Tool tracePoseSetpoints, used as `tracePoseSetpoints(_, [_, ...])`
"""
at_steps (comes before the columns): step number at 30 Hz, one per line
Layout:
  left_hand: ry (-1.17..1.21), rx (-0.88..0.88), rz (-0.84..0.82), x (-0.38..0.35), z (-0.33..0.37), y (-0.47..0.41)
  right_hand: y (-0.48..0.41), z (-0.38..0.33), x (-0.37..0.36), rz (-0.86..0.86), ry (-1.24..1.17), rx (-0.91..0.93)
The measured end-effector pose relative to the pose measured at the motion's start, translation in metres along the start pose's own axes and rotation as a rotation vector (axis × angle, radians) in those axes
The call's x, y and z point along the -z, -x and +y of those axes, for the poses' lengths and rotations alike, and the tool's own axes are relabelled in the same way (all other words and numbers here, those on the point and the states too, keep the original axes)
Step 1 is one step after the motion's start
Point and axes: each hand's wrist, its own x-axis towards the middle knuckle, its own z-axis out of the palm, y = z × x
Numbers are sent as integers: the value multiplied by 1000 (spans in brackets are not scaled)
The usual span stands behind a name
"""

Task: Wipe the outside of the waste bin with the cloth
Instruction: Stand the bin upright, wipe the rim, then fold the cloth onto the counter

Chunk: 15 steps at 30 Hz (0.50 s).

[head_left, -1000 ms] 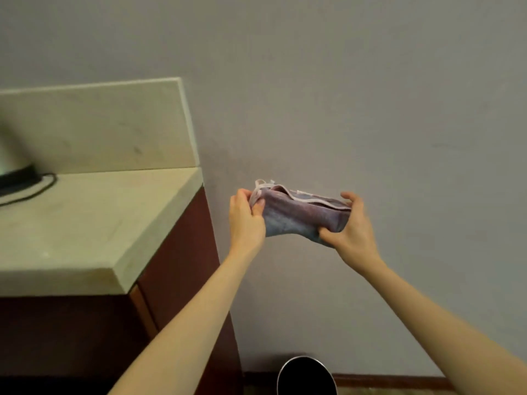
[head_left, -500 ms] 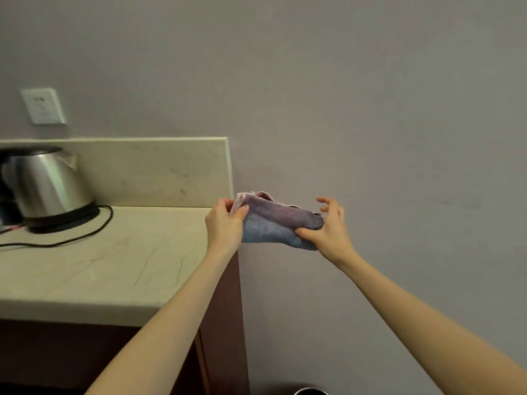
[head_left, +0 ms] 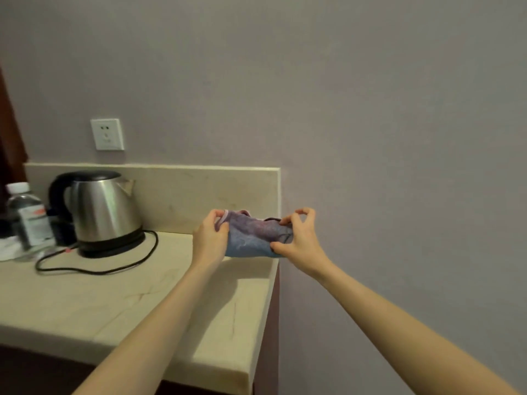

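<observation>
A folded blue-purple cloth (head_left: 253, 236) is held up between both my hands, above the far right corner of the beige stone counter (head_left: 119, 303). My left hand (head_left: 210, 238) pinches its left end. My right hand (head_left: 299, 240) grips its right end with thumb below and fingers above. The waste bin is out of view.
On the counter stand a steel electric kettle (head_left: 104, 212) with a black cord (head_left: 114, 266) and a clear water bottle (head_left: 27, 218) at the far left. A white wall socket (head_left: 107, 134) sits above. The counter's right edge (head_left: 271, 295) drops beside the grey wall.
The view has swung up and left: the bin's rim at the bottom has gone out of view, and the kettle, bottle and socket have come in. Both hands, still holding the cloth, now hover over the counter corner.
</observation>
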Motion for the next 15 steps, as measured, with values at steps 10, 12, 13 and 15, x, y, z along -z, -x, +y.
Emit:
tracePoseSetpoints(10, [-149, 143, -299, -10, -62, -62, -34, 24, -56, -145, -19, -215])
tracePoseSetpoints(12, [-162, 140, -314, -15, -76, -64, -33, 35, -60, -138, -22, -263])
tracePoseSetpoints(13, [-177, 131, -323, -18, -82, -64, -33, 41, -62, -150, -18, -280])
tracePoseSetpoints(15, [-201, 126, -338, -23, -90, -63, -31, 51, -64, -196, 50, -306])
